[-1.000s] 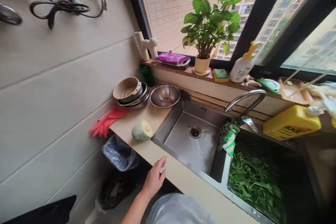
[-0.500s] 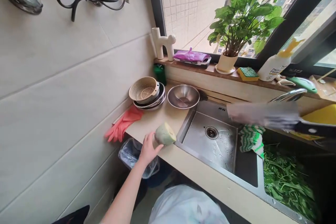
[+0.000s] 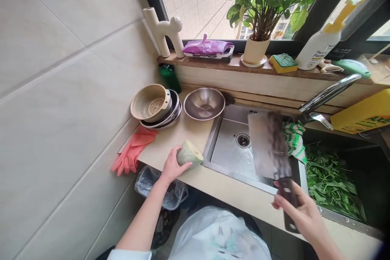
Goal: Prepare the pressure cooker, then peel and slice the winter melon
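Note:
My left hand (image 3: 173,165) grips a cut piece of pale green melon (image 3: 189,155) on the counter, left of the sink. Its pale cut face points right. In my right hand (image 3: 300,209) is a cleaver (image 3: 265,146), held by its dark handle with fingers wrapped round it. The broad blade points up and away over the sink, slightly blurred. A wide gap separates the blade from the melon.
The steel sink (image 3: 210,156) lies right of the melon; leafy greens (image 3: 332,183) fill the right basin. A metal bowl (image 3: 204,103), a stacked beige colander (image 3: 150,103) and red rubber gloves (image 3: 134,150) sit behind. A lined bin (image 3: 146,180) stands below the counter edge.
The cleaver has swung from beside the faucet down and left over the sink, and my right hand on its handle has come into view. My left hand still holds the melon.

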